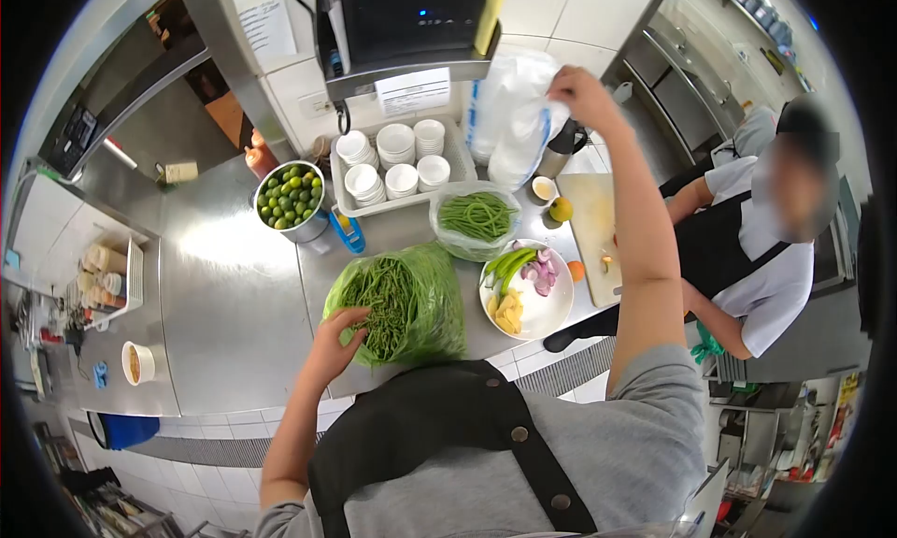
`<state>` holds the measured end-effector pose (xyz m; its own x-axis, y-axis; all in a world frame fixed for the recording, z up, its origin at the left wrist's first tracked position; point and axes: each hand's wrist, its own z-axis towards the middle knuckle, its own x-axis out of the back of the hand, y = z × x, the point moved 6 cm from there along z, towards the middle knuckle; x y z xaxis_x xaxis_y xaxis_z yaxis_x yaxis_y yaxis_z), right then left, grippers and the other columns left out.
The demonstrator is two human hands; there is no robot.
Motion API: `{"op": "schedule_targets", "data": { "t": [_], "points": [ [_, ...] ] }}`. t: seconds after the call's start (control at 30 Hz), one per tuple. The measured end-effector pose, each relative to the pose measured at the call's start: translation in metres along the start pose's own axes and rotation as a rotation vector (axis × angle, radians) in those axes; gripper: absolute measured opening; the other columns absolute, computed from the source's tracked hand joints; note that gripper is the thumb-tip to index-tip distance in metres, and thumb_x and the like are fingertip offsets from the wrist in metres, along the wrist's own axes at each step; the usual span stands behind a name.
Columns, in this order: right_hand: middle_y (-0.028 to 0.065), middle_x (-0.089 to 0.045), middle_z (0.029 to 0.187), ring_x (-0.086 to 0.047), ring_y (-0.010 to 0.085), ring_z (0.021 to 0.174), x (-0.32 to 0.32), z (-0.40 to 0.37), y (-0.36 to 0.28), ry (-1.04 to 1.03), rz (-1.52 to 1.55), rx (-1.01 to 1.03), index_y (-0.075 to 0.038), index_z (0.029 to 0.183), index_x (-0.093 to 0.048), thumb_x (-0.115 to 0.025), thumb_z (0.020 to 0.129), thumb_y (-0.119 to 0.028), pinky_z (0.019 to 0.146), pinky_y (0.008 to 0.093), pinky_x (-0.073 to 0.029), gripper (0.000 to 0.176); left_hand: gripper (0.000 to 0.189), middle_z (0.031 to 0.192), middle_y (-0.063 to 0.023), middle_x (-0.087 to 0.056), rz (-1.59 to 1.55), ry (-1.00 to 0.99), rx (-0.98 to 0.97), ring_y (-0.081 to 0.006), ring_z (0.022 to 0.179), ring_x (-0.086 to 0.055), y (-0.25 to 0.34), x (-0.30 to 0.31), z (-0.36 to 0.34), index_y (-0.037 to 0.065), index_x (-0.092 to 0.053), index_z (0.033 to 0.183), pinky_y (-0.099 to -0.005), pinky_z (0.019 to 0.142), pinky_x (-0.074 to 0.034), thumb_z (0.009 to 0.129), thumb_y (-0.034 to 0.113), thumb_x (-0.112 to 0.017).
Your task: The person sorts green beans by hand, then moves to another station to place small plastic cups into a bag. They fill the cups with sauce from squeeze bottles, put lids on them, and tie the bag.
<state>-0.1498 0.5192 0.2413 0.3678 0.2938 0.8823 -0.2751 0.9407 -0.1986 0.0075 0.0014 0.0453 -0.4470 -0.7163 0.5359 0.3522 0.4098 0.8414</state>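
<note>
My left hand [338,340] rests at the left side of a large green plastic bag [434,300] full of thin green stalks [378,304], its fingers apart at the opening. Up at the right, my right hand [577,94] pinches the top of a white plastic bag [509,108] that stands against the wall. Green beans [475,215] fill a clear bag behind the green one. Beside it, a white plate [551,309] holds green chillies [509,269], cut purple onion [540,274] and yellow pieces [505,312].
A pot of limes [291,197] and a tray [458,169] of small white bowls stand at the back. A cutting board [593,229] lies at the right, with a co-worker [747,229] beside it. A paper cup [138,363] stands far left.
</note>
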Motion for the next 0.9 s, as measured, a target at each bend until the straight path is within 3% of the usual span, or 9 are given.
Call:
{"op": "schedule_targets", "data": {
  "t": [0.1, 0.17, 0.23, 0.3, 0.37, 0.5, 0.6, 0.73, 0.9],
  "points": [
    [0.0149, -0.069, 0.096, -0.066, 0.0295, 0.088, 0.064, 0.003, 0.034, 0.563, 0.0, -0.224, -0.005, 0.1, -0.072, -0.061, 0.083, 0.0, 0.08, 0.038, -0.052, 0.021, 0.025, 0.11, -0.0141, -0.07, -0.123, 0.243, 0.227, -0.0235, 0.099, -0.07, -0.049, 0.0, -0.072, 0.002, -0.069, 0.111, -0.0335, 0.087, -0.056, 0.087, -0.004, -0.067],
    [0.007, -0.066, 0.09, -0.062, 0.0196, 0.08, 0.137, -0.029, -0.018, 1.371, 0.11, -0.122, -0.001, 0.1, -0.067, -0.053, 0.084, 0.009, 0.073, 0.0324, -0.05, 0.023, 0.022, 0.105, -0.0133, -0.071, -0.208, 0.383, 0.318, -0.0205, 0.095, -0.071, -0.062, -0.006, -0.095, 0.0, -0.069, 0.109, -0.0311, 0.085, -0.056, 0.087, -0.004, -0.067],
    [0.0043, -0.065, 0.09, -0.06, 0.0147, 0.079, 0.175, -0.061, -0.048, 1.524, 0.735, 0.231, -0.001, 0.103, -0.064, -0.057, 0.09, 0.002, 0.067, 0.0296, -0.048, 0.016, 0.019, 0.1, -0.0126, -0.071, -0.276, 0.504, 0.355, -0.019, 0.091, -0.071, -0.055, -0.015, -0.106, -0.001, -0.07, 0.107, -0.0293, 0.083, -0.056, 0.088, -0.003, -0.067],
    [0.0067, -0.061, 0.096, -0.056, 0.0171, 0.083, 0.15, -0.082, -0.197, 1.681, 0.273, 0.131, -0.005, 0.103, -0.065, -0.055, 0.093, -0.006, 0.071, 0.0321, -0.045, 0.014, 0.018, 0.101, -0.0116, -0.071, -0.303, 0.431, 0.303, -0.0186, 0.096, -0.07, -0.032, -0.017, -0.094, -0.002, -0.07, 0.106, -0.0291, 0.085, -0.054, 0.088, -0.003, -0.068],
    [0.0115, -0.057, 0.11, -0.051, 0.0253, 0.1, 0.069, -0.107, -0.265, 1.368, 0.448, 0.217, -0.006, 0.101, -0.064, -0.057, 0.09, -0.007, 0.084, 0.0392, -0.039, 0.013, 0.026, 0.111, -0.0125, -0.069, -0.421, 0.318, 0.198, -0.0208, 0.107, -0.066, -0.003, -0.006, -0.076, -0.002, -0.069, 0.113, -0.0313, 0.091, -0.052, 0.093, 0.015, -0.069],
    [0.021, -0.049, 0.138, -0.041, 0.0416, 0.134, -0.117, -0.155, -0.462, 0.162, 1.057, 0.523, -0.01, 0.096, -0.062, -0.061, 0.083, -0.01, 0.111, 0.0533, -0.027, 0.013, 0.083, 0.134, -0.0138, -0.059, -0.777, 0.399, 0.032, -0.0253, 0.117, -0.06, -0.008, 0.058, -0.094, 0.004, -0.056, 0.137, -0.0374, 0.098, -0.049, 0.093, 0.073, -0.046],
    [0.0222, -0.044, 0.139, -0.039, 0.0412, 0.137, -0.172, -0.195, -0.577, -0.609, 1.424, 0.597, -0.005, 0.089, -0.054, -0.06, 0.079, 0.004, 0.112, 0.0503, -0.034, 0.015, 0.07, 0.126, -0.0185, -0.062, -1.249, 0.514, -0.09, -0.0213, 0.114, -0.062, -0.001, 0.142, -0.137, 0.006, -0.047, 0.145, -0.0377, 0.089, -0.054, 0.097, 0.057, -0.056],
    [0.022, -0.043, 0.141, -0.039, 0.0401, 0.137, -0.195, -0.218, -0.655, -0.738, 1.43, 0.564, -0.003, 0.09, -0.056, -0.058, 0.081, -0.002, 0.111, 0.0495, -0.035, 0.009, 0.049, 0.103, -0.0114, -0.071, -0.576, 0.641, 0.321, -0.0144, 0.09, -0.067, -0.028, 0.21, -0.245, 0.003, -0.06, 0.131, -0.0274, 0.081, -0.054, 0.084, -0.001, -0.072],
    [0.0208, -0.047, 0.139, -0.043, 0.0365, 0.132, -0.222, -0.216, -0.779, -0.667, 1.436, 0.577, -0.003, 0.112, -0.064, -0.05, 0.087, -0.017, 0.109, 0.049, -0.037, 0.032, 0.008, 0.093, -0.0034, -0.068, -0.463, 0.796, 0.362, -0.0088, 0.083, -0.062, -0.081, 0.24, -0.399, -0.002, -0.068, 0.099, -0.024, 0.073, -0.052, 0.09, -0.002, -0.067]
  ]
}}
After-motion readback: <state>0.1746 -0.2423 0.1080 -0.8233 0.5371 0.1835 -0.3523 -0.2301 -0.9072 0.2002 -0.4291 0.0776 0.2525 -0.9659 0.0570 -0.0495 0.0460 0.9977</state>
